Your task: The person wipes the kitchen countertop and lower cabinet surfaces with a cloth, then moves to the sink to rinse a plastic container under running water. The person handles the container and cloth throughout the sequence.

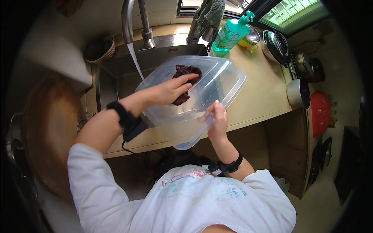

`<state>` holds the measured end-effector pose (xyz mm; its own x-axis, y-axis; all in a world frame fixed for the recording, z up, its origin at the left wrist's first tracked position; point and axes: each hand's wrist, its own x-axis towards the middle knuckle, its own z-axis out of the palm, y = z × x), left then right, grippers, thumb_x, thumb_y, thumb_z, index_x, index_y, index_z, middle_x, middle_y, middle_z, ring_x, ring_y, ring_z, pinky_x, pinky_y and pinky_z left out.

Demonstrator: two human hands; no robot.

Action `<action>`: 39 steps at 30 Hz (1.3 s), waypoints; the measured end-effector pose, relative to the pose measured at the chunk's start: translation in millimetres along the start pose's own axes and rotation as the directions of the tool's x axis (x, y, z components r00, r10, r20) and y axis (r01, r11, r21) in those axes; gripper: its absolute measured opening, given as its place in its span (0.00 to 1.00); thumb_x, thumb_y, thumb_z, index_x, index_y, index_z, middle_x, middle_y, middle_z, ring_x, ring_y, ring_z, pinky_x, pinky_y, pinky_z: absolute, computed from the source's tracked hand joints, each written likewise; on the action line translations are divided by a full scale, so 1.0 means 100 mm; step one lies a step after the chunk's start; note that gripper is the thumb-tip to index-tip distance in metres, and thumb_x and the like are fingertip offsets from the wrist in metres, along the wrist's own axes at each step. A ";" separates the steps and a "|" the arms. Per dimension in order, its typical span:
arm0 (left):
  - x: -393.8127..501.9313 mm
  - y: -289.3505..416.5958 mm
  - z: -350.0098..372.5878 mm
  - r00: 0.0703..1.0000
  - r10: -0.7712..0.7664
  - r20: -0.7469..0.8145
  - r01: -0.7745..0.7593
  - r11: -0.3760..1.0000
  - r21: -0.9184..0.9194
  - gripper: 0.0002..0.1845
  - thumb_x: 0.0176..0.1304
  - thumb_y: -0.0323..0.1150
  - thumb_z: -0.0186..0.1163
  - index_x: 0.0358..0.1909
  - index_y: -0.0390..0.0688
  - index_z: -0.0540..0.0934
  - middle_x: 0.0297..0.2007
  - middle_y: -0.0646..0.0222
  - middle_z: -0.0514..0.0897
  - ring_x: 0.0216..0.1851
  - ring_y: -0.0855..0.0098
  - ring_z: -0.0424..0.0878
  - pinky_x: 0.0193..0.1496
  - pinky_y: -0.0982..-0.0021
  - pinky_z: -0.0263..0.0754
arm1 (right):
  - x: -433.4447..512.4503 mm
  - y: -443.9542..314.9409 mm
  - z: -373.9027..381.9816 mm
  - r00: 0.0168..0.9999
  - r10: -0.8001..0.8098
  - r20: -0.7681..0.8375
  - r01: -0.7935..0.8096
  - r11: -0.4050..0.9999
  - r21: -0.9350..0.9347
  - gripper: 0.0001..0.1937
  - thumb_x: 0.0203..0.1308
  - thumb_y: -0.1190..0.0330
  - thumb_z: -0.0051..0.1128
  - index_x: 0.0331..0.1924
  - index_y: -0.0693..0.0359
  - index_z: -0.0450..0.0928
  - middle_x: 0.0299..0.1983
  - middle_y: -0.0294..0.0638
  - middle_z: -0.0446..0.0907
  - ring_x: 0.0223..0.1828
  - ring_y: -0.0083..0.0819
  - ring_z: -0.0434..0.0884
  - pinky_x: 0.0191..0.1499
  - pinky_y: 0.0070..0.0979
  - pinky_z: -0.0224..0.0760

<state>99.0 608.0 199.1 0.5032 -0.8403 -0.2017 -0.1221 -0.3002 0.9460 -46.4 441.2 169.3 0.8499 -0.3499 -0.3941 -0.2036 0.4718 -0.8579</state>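
Observation:
A clear plastic storage box (215, 90) is held tilted above the edge of the stainless steel sink (106, 84). My left hand (167, 90) presses a wet-looking dark maroon cloth (182, 99) against the box, fingers pointing right. The rim of the box, on its near right side, is in the grip of my right hand (217, 121); the thumb lies on top and the fingers show blurred through the plastic. Water (135, 61) runs from the metal faucet (127, 23) down to the box's left edge. Whether it strikes the box or passes behind, I cannot tell.
Right of the sink, a green pump bottle of detergent (230, 35) stands on the beige countertop (256, 93). Beyond it are a lidded pot (275, 48), a metal pot (297, 93) and a red basin (320, 113). A large round wooden board (54, 134) leans at left. A basket (109, 52) sits behind.

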 end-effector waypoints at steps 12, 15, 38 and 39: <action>0.18 -1.75 -0.56 0.848 -0.523 -0.088 0.529 0.823 0.206 0.35 0.72 0.52 0.32 0.69 0.34 0.50 0.72 0.52 0.45 0.74 0.61 0.38 0.73 0.67 0.34 | -0.11 0.17 -0.06 0.997 0.033 -0.076 -0.033 0.999 0.013 0.18 0.70 0.58 0.39 0.26 0.60 0.66 0.20 0.38 0.68 0.17 0.31 0.74 0.28 0.30 0.74; -0.34 -1.56 -0.43 0.752 -0.624 -0.213 0.650 0.756 0.080 0.34 0.72 0.52 0.37 0.68 0.33 0.55 0.71 0.53 0.51 0.73 0.62 0.45 0.73 0.69 0.38 | -0.08 0.18 -0.07 0.997 0.040 -0.071 -0.036 0.998 0.050 0.18 0.70 0.59 0.39 0.25 0.61 0.66 0.20 0.38 0.69 0.17 0.30 0.74 0.27 0.28 0.74; 0.52 -1.17 -0.34 0.936 -0.353 0.013 0.298 0.809 0.506 0.29 0.71 0.42 0.36 0.67 0.33 0.56 0.69 0.49 0.55 0.71 0.59 0.51 0.71 0.66 0.45 | -0.31 0.38 -0.16 0.985 0.080 -0.152 -0.067 0.994 0.090 0.16 0.70 0.59 0.40 0.27 0.59 0.66 0.21 0.37 0.69 0.20 0.29 0.73 0.24 0.26 0.68; 0.41 -1.26 -0.36 0.901 -0.433 -0.037 0.402 0.798 0.449 0.30 0.71 0.42 0.38 0.67 0.33 0.56 0.68 0.50 0.56 0.71 0.60 0.52 0.72 0.68 0.44 | -0.33 0.39 -0.17 0.976 0.120 -0.179 -0.101 0.988 0.114 0.16 0.70 0.59 0.40 0.27 0.59 0.66 0.21 0.37 0.69 0.20 0.29 0.73 0.24 0.26 0.68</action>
<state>165.5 627.6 80.6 0.5373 -0.6103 -0.5821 -0.2790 -0.7800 0.5602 -90.4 457.5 143.1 0.7181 -0.4300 -0.5472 -0.2313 0.5941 -0.7704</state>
